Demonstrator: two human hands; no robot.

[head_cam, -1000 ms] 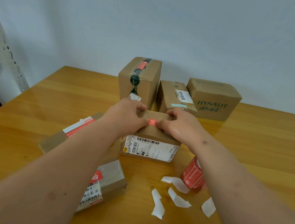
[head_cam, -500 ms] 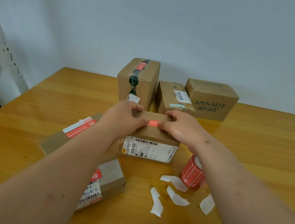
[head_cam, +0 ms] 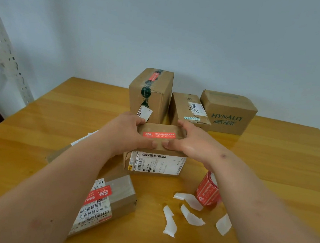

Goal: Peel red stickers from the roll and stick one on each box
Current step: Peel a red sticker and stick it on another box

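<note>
Behind held box (head_cam: 160,140): three cartons (head_cam: 150,95); sticker roll (head_cam: 207,190) right.

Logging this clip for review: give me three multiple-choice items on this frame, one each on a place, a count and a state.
1. Where is the red sticker roll?
A. by the right forearm
B. on the HYNAUT box
C. at the table's left edge

2. How many white backing scraps lie on the wooden table?
A. one
B. four
C. seven

3. The red sticker on the brown cardboard box between the hands is:
A. half peeled
B. stuck flat
C. crumpled

Key: A, it stands beside that forearm; B, four curls show; B, it lies flat on top.
</note>
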